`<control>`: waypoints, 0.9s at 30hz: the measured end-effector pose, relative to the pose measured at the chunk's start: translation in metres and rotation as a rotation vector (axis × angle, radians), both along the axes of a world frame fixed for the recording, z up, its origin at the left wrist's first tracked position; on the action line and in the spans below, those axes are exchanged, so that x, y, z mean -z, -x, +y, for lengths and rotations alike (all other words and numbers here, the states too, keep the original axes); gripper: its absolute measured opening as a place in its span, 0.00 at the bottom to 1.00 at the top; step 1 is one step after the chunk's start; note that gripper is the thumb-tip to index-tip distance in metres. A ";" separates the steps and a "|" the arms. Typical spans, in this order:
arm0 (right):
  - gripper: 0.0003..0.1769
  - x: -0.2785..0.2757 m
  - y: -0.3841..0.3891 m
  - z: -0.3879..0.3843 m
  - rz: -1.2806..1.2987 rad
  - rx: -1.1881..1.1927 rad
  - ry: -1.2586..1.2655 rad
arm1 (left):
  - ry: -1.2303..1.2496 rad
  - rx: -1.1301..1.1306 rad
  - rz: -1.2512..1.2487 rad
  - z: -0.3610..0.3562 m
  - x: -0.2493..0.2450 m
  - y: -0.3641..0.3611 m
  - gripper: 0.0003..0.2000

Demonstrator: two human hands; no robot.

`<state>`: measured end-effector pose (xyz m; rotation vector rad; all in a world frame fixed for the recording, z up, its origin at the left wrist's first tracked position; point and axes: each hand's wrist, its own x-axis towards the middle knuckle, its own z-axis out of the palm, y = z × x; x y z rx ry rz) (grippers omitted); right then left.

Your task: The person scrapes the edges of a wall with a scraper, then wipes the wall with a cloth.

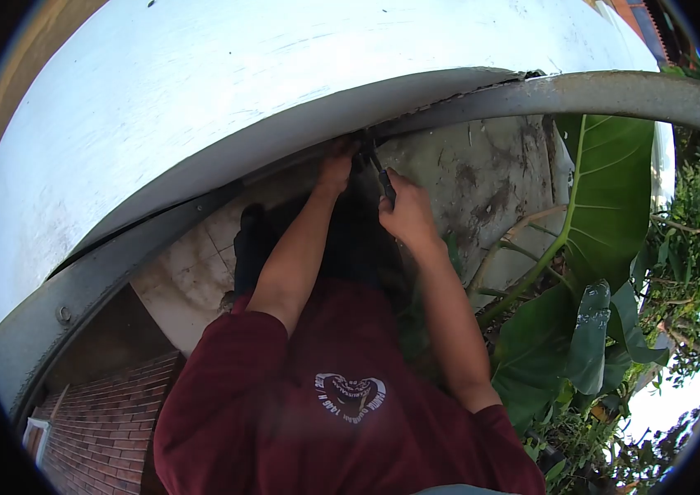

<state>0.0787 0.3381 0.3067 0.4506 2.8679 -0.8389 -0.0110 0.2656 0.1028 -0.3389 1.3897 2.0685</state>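
My right hand [407,211] is closed round the black handle of a hand tool [387,183]. Its narrow metal end reaches up to the dark underside of a grey metal beam; shadow hides its exact kind. Beside it, my left hand [336,172] is raised to the same spot, its fingers bent and partly lost in shadow. Something dark lies between the two hands, too dim to name. Above both hands curves a large white panel [284,74], with the grey beam [482,107] running along its lower edge.
Big green leaves [610,198] on thick stems stand close to my right arm. Behind the hands is a stained pale wall or slab [490,173]. Tiled floor [189,256] shows at left, above a brick-patterned surface [106,429]. The beam [44,318] continues down the left side.
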 end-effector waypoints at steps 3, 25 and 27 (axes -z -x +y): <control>0.21 0.002 0.009 -0.004 -0.029 0.023 -0.056 | -0.004 0.019 -0.003 -0.004 -0.013 0.001 0.23; 0.25 -0.036 -0.013 -0.038 -0.150 0.130 -0.111 | 0.007 0.019 0.051 -0.006 0.011 0.009 0.24; 0.26 -0.022 -0.036 -0.049 -0.128 0.191 -0.088 | -0.046 0.058 0.007 -0.006 0.038 0.016 0.23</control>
